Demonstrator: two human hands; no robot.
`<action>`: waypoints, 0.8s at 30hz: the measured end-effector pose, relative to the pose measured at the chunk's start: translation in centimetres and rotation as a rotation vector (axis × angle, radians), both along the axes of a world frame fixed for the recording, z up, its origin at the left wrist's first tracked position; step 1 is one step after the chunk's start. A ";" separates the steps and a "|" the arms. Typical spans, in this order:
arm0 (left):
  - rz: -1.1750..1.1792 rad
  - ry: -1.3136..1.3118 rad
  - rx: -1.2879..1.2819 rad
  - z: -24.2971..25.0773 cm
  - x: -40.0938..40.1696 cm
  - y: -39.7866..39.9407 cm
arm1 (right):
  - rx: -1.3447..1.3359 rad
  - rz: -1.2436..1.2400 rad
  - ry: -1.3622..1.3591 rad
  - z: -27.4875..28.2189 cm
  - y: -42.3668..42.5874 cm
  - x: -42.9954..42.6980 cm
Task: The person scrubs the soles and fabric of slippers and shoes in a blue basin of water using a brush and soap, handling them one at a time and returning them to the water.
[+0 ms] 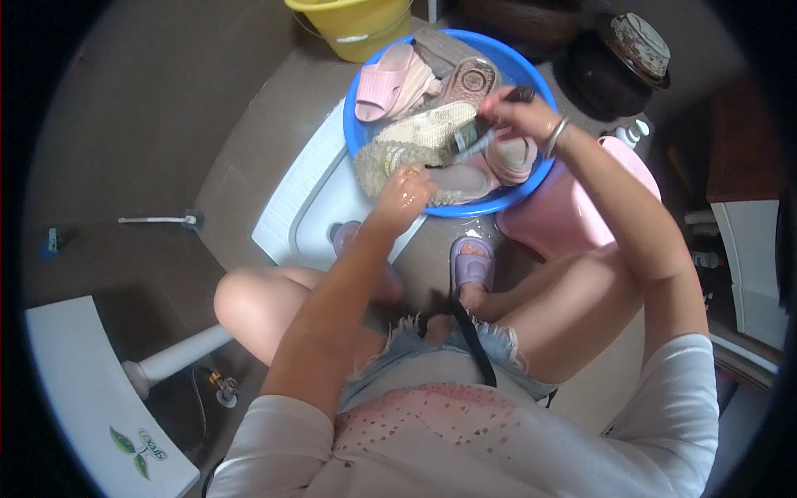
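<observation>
A blue plastic basin (548, 68) full of slippers stands before me. My left hand (408, 194), wet and wearing a ring, is closed on the edge of a slipper with shaggy grey trim (373, 171). Above the basin's right side, my right hand (523, 118) grips what looks like a dark-handled scrubbing brush (470, 136); motion blur hides its shape. Beneath the brush lies a pale woven insole or slipper (429, 124). Further back are a pink slide (381, 87), a slipper sole (473, 79) and a grey slipper (445, 50). Another pinkish slipper (514, 159) rests at the right.
The basin overlaps a white squat toilet pan (292, 187). A yellow bucket (358, 28) is behind it, with dark lidded jars (604, 81) at back right. On the right stand a pink tub (560, 211) and a pump bottle (632, 134). A white cistern (93, 386) is at left.
</observation>
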State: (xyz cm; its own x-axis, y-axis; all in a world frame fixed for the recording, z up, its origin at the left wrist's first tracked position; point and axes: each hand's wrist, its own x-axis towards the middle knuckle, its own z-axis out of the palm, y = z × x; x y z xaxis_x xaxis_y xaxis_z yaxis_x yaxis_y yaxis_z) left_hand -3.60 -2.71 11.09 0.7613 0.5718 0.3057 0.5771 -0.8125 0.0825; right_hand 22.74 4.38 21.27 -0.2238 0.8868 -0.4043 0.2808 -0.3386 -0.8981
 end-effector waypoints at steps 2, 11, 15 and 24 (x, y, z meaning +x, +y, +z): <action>0.053 -0.066 -0.063 2.2 -0.1 -0.2 | -0.126 -0.018 0.027 -2.8 -2.5 -0.2; 0.157 -0.234 -0.380 3.4 -5.5 1.3 | 0.081 0.012 0.087 -5.2 -10.0 -0.1; 0.235 -0.448 -0.597 0.9 -6.5 1.8 | 0.538 0.602 -0.604 -5.5 -15.1 -4.5; 0.308 -0.605 -0.560 -2.3 -5.7 0.2 | 0.267 0.425 -0.786 -10.8 -6.4 -17.6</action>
State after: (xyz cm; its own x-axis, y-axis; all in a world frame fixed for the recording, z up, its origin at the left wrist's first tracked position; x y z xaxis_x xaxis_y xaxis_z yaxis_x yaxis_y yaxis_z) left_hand -9.29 -2.54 8.74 0.3466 0.9119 0.2198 0.4922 -0.3763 0.7850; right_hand 5.14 -2.06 10.45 -0.2993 0.8787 -0.3719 0.8940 0.1220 -0.4311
